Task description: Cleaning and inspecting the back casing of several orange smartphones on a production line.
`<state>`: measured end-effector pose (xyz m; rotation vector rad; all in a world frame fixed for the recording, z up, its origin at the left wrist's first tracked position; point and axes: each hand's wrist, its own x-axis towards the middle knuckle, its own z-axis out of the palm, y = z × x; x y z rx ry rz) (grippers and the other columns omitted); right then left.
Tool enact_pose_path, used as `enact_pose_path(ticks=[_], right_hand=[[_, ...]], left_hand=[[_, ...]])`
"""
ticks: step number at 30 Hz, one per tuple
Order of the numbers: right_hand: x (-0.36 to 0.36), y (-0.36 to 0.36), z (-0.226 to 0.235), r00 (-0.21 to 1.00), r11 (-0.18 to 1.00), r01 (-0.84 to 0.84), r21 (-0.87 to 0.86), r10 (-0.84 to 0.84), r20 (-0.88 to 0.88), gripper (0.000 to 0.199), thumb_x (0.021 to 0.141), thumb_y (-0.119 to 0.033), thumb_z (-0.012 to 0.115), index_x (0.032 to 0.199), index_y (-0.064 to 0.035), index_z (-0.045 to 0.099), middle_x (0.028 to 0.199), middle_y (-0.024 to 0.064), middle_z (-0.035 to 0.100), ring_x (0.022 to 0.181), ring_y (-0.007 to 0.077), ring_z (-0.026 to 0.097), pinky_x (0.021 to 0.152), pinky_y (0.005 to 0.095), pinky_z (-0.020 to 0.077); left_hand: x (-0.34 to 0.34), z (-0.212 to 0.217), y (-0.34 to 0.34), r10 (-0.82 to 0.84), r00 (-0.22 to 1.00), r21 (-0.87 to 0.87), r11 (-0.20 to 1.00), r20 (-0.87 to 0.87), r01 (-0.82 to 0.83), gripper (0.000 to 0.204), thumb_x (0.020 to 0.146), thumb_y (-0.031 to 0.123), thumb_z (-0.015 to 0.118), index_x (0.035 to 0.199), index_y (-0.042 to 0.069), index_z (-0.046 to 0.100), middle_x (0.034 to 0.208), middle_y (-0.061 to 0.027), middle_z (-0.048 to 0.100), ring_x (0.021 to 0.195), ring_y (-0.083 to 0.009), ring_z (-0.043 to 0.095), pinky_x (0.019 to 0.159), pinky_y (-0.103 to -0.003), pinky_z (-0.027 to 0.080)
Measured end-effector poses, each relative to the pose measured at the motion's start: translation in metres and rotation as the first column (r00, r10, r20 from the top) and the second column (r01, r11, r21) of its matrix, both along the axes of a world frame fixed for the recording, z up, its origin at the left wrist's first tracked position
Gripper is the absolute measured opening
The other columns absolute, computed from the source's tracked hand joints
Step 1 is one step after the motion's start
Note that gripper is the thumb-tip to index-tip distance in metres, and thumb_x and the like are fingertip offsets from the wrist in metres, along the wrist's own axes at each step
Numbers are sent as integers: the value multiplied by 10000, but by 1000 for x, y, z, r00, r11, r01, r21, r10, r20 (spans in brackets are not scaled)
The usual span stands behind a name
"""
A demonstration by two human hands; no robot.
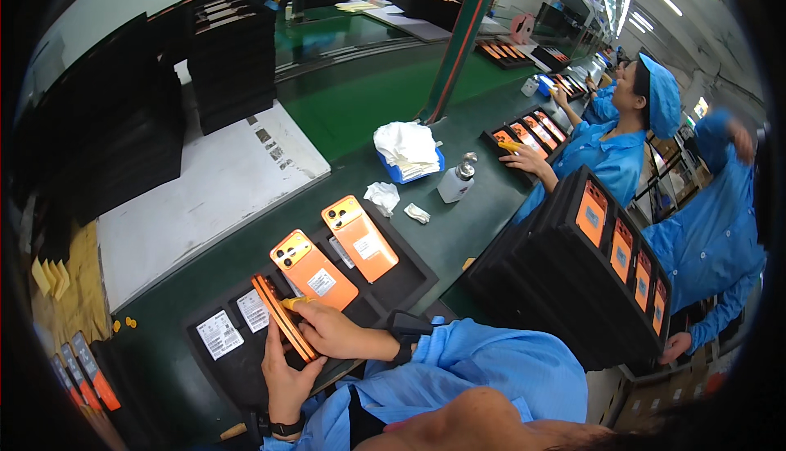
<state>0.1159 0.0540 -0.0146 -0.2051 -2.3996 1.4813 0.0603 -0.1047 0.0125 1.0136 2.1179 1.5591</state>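
Note:
An orange phone (282, 320) stands on edge over the left part of a black foam tray (401, 287). My left hand (286, 377) is closed around its lower left side, with the thumb at the near end. Against the phone's right side is my right hand (340, 332), its fingers bent and a yellow cover on a fingertip. What lies under those fingers is hidden. To the right, two orange phones (313, 271) (360, 240) lie camera side up in the tray, each bearing a white label. White label cards (219, 335) (254, 309) lie in the tray's left part.
Beyond the tray are crumpled white wipes (381, 198), a blue bin of wipes (407, 150) and a pump bottle (456, 181). Stacked black trays (565, 263) rise at right; tall black stacks (233, 62) stand far left. Co-workers (610, 152) (708, 214) work at right.

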Motion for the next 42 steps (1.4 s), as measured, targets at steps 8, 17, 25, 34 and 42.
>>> enact_pose_path(ticks=[8, 17, 25, 34, 42], right_hand=[[-4, -1, -3, 1000, 999, -22, -36, 22, 7, 515, 862, 3, 519, 1375, 27, 484, 1239, 282, 580, 1125, 450, 593, 956, 467, 499], [0, -2, 1, 1000, 1000, -8, -30, 8, -1, 452, 897, 10, 510, 1347, 23, 469, 1178, 269, 586, 1116, 438, 583, 965, 464, 479], [0, -3, -3, 1000, 999, -8, -40, 9, 15, 454, 903, 6, 503, 1355, 21, 464, 1175, 275, 584, 1115, 441, 582, 961, 464, 482], [0, -2, 2, 1000, 1000, -2, -16, 2, 4, 455, 906, -3, 516, 1358, 20, 464, 1187, 273, 584, 1110, 436, 593, 957, 460, 491], [0, -2, 3, 999, 999, -8, -44, 9, 38, 478, 894, -18, 530, 1368, 23, 483, 1243, 283, 577, 1149, 457, 572, 985, 474, 477]], left_hand=[[2, 0, 0, 14, 999, 20, 1000, 38, -15, 1056, 676, 65, 868, 1553, -37, 288, 1407, -237, 540, 1130, -285, 652, 921, -361, 549], [3, 1, -1, 5, 1000, 29, 1000, -7, -5, 1065, 682, 62, 877, 1556, -42, 277, 1416, -236, 536, 1145, -288, 647, 924, -362, 549], [1, -1, -1, 5, 1000, 21, 1000, -10, -5, 1078, 673, 70, 888, 1554, -45, 278, 1438, -246, 520, 1160, -302, 643, 927, -366, 550], [2, -2, 1, 7, 998, 43, 999, 61, -10, 1071, 673, 63, 886, 1550, -50, 283, 1411, -237, 539, 1129, -286, 655, 917, -358, 555], [1, -3, -1, 20, 1000, 27, 999, 4, -20, 1076, 631, 29, 849, 1552, -34, 295, 1315, -193, 606, 1069, -246, 665, 896, -347, 562]])
